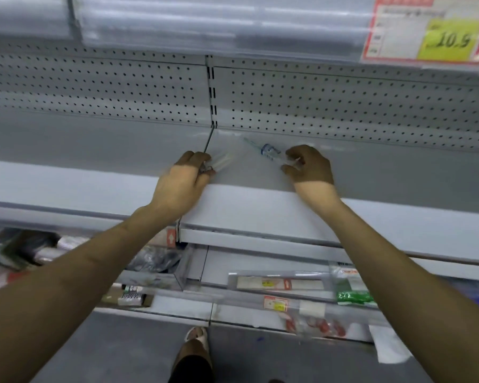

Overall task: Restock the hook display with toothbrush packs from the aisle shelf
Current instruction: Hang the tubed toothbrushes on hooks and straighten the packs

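Observation:
A clear toothbrush pack (268,152) with a blue and white brush lies on the grey shelf (249,200), stretched between my two hands. My right hand (309,165) pinches its right end with curled fingers. My left hand (187,175) grips the blurred left end of the pack beside a thin metal hook (208,142) that sticks out from the slotted upright (212,92) of the pegboard back wall. The picture is motion-blurred around the left fingers, so the exact contact with the hook is unclear.
The pegboard (343,106) behind the shelf carries no goods. A price tag (432,31) reading 10.9 hangs at top right. Lower shelves hold packaged items (280,283) and bags (25,247). My foot (195,344) stands on the grey floor below.

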Motion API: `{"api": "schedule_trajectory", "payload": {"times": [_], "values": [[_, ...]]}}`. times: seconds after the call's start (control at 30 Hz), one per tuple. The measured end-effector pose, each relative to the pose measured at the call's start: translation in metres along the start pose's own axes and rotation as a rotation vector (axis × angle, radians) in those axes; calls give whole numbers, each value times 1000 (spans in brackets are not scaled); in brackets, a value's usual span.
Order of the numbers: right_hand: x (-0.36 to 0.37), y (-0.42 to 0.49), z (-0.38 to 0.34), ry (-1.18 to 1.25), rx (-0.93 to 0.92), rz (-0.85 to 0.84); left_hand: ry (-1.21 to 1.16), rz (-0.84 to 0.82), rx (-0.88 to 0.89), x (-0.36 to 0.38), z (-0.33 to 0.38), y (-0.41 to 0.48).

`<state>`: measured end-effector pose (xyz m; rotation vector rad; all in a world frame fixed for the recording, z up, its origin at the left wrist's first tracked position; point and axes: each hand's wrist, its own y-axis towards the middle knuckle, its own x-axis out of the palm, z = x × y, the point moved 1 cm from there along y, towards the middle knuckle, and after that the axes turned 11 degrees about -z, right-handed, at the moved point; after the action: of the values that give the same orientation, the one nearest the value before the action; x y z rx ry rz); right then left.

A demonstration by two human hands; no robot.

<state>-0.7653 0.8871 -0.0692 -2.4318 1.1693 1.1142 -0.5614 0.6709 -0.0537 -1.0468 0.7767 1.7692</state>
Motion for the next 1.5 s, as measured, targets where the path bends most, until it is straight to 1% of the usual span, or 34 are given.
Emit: {"api": "schedule_trajectory", "payload": {"times": [0.1, 0.17, 0.27, 0.37, 0.5, 0.57, 0.8, 0.93, 1.0, 1.07, 1.13, 1.2, 1.33, 1.5], "values": [[-9, -42, -14, 107, -17, 23, -10, -4, -71, -2, 21, -28], [-16, -67, -21, 162, -15, -3, -57, 6, -105, -4, 37, -52], [-27, -100, -31, 230, 54, -123, -140, 47, -153, -11, 62, -97], [-38, -131, -48, 291, 73, -189, -252, 89, -260, -19, 80, -151], [-40, -160, -77, 378, 38, -303, -308, 218, -364, -32, 88, -219], [-33, -170, -94, 377, 1, -377, -321, 275, -449, -35, 87, -249], [9, -212, -184, 438, -167, -656, -396, 546, -708, -52, 109, -361], [32, -252, -244, 623, -245, -837, -451, 738, -869, -59, 129, -432], [39, -278, -264, 699, -255, -933, -543, 859, -922, -55, 148, -467], [42, -307, -276, 766, -260, -1023, -626, 969, -951, -49, 172, -498], [41, -341, -281, 838, -226, -1131, -677, 1045, -976, -38, 197, -528], [35, -379, -284, 862, -210, -1248, -713, 1148, -998, -26, 226, -560], [17, -454, -284, 814, -257, -1394, -739, 1321, -1054, -4, 287, -619], [3, -551, -289, 724, -258, -1638, -662, 1496, -1179, 16, 375, -683]]}}
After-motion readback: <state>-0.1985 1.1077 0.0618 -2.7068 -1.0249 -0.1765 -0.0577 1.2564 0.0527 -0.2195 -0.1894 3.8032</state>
